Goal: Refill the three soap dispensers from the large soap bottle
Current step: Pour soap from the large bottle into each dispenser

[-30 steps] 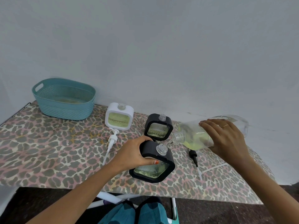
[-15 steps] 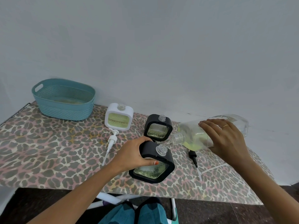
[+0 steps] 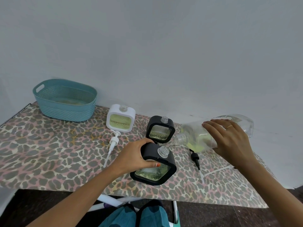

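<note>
Head view, only one here. Large soap bottle [image 3: 205, 135] up off the table [image 3: 49, 154], clear plastic, mostly empty with a bit of yellow-green soap pooled along the low side. Tipped nearly flat, long axis running right to left, threaded neck pointing left and slightly down, base out to the right by the wall. Thin stream coming off the mouth toward the neck of the near black dispenser [image 3: 157, 163].

Right hand [image 3: 229, 141] wrapped over the bottle's middle from the top, fingers curled round it, ring on one finger. Left hand [image 3: 134, 158] clamped on the near black dispenser's left side and top edge, thumb across the front. Dispenser tilted back on the table, open clear neck up, greenish soap showing low in its window.

Second black dispenser [image 3: 160, 131] upright just behind it, open neck, partly filled. White dispenser [image 3: 121, 118] further left, upright, window showing yellow-green most of the way up. White pump [image 3: 113, 145] lying flat in front of it, black pump [image 3: 196, 159] lying under the bottle. Teal basket [image 3: 65, 112] at the far left corner.
</note>
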`<state>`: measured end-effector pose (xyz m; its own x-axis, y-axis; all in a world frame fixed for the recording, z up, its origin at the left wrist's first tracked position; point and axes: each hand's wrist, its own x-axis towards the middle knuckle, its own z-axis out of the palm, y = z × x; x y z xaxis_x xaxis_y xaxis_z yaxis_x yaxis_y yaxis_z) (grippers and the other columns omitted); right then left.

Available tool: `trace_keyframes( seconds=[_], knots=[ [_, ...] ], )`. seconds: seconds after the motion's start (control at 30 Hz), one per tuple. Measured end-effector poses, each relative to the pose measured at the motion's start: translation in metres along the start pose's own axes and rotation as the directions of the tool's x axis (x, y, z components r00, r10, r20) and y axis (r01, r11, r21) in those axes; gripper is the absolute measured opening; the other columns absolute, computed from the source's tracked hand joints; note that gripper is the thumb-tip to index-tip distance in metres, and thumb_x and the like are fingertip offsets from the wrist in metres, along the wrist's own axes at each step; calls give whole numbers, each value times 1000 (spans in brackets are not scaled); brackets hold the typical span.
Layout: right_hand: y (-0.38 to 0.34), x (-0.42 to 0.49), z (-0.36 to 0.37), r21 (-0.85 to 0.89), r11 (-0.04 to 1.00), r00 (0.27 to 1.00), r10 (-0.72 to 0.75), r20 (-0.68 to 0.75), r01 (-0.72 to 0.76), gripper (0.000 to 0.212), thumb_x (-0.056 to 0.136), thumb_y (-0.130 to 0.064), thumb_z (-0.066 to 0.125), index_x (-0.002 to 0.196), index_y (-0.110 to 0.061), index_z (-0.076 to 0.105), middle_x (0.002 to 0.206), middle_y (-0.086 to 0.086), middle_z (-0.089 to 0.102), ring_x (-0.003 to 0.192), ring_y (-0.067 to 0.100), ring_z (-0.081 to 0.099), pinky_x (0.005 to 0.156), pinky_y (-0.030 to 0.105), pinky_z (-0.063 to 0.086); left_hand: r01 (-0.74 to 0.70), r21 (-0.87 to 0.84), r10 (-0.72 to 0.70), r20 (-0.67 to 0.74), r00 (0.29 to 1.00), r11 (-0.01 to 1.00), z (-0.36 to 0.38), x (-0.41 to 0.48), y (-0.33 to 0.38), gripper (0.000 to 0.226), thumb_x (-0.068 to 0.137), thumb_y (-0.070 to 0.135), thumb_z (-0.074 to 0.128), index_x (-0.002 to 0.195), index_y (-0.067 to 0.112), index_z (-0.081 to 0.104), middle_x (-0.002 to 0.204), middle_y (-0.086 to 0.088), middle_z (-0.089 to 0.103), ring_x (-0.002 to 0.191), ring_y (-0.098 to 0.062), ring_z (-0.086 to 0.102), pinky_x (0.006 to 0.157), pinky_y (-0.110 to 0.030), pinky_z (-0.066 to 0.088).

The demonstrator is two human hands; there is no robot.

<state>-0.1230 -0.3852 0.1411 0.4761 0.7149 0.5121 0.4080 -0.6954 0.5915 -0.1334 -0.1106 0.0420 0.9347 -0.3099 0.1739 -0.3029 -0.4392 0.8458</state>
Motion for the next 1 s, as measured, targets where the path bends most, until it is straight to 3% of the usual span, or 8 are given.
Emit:
trace_keyframes(
  seconds=[0.2,0.4,0.6,0.77,1.0],
  knots=[
    [3,1,-2,-13,1000,1000,-13,-12,12,58,45,-2,89,96,-6,62,88,8,72,81,29,69,69,36,53,-3,5,3,0,1000,1000,0,-1,0,51,60,36,82,101,38,51,91,25,56,84,10,55,69,-2,40],
    [5,1,-3,-9,1000,999,-23,-47,23,54,54,-8,87,98,-7,56,88,8,72,81,29,69,70,36,53,2,-8,-2,0,1000,1000,2,-1,-3,54,59,37,83,105,33,54,95,19,60,86,6,57,72,-2,42],
    [7,2,-6,-31,999,999,-19,-43,18,44,56,-11,86,94,-5,63,88,9,72,81,29,69,71,37,53,9,-14,-9,-8,1000,1000,3,0,-3,56,59,37,83,107,32,55,94,21,59,86,9,56,73,-1,42],
    [10,1,-5,-27,999,997,-35,-67,33,34,73,-21,68,101,-9,54,90,8,72,83,29,69,73,37,53,1,-2,-1,-14,1000,1000,3,-1,-3,56,59,37,83,108,30,55,92,22,57,84,11,55,71,0,41],
    [13,2,-8,-25,999,998,-41,-47,40,33,74,-23,63,102,-9,53,90,8,71,84,30,69,73,37,53,8,-8,-8,-15,1000,1000,6,1,-3,61,58,38,83,111,28,56,101,14,62,92,-3,60,82,-17,49]
  ],
)
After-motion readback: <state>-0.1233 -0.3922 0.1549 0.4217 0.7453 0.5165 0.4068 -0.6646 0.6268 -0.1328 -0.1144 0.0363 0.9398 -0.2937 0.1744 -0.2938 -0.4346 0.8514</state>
